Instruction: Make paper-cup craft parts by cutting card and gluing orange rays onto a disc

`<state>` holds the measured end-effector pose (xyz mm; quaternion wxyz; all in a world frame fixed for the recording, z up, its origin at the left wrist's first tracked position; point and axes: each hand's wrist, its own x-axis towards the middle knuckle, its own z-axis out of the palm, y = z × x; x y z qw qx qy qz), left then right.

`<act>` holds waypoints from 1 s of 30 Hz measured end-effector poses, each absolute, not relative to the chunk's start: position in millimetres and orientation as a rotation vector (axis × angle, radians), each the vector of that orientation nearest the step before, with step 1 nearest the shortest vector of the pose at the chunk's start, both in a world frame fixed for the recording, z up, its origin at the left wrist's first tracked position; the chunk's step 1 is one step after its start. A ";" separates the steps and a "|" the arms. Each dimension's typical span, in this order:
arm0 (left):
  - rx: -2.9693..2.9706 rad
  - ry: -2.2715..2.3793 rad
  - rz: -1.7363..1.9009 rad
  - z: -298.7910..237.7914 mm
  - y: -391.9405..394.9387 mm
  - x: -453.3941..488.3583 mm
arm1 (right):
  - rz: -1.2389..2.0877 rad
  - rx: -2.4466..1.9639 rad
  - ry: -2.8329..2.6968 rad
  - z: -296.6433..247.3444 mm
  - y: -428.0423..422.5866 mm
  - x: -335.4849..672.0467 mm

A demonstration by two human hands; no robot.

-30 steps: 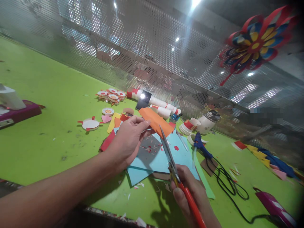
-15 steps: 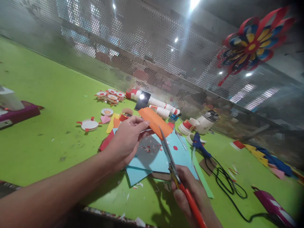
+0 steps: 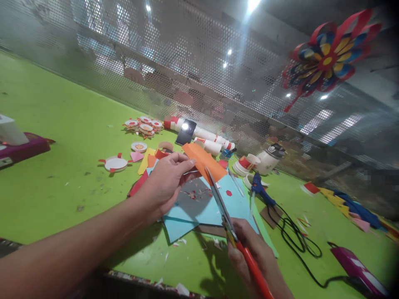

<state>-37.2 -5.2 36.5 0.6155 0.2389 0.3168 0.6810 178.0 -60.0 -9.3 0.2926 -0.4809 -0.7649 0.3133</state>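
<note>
Step judged: a cut into the lower edge of the folded orange paper sheet [image 3: 204,160], early in the stroke.

The sheet is held above the green tabletop [image 3: 62,124], at 12 o'clock from the work centre. It is pinched at its left end between thumb and fingers of the left hand [image 3: 165,182].

The red-handled steel scissors [image 3: 220,203] are gripped by the right hand [image 3: 254,253] at 5 o'clock, fingers wrapped round the handles. The blades are aimed toward 11 o'clock, with the tip at the sheet's lower edge. They look almost closed; the exact gap can't be told.

A further cut would call for the blades to be opened, the sheet kept taut and fed toward the pivot, and the left fingertips kept off the cut line.

Under the hands: light-blue paper sheets [image 3: 215,207] strewn with red scraps.

At 3 o'clock: blue glue gun [image 3: 262,189], with its black cord [image 3: 296,241] run off toward 4 o'clock.

Behind, at 12 o'clock: white-and-red paper cups [image 3: 212,145], laid on their sides.
</note>
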 end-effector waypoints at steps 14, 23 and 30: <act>0.697 0.709 1.501 31.6 -1.7 -41.0 | 0.752 -1.206 -2.112 -7.6 -60.8 182.5; 0.751 0.689 1.435 30.6 -3.2 -39.7 | 0.816 -1.209 -2.124 -4.9 -59.9 183.2; 0.750 0.658 1.441 30.7 -3.5 -40.6 | 0.773 -1.204 -2.115 -6.0 -62.8 180.9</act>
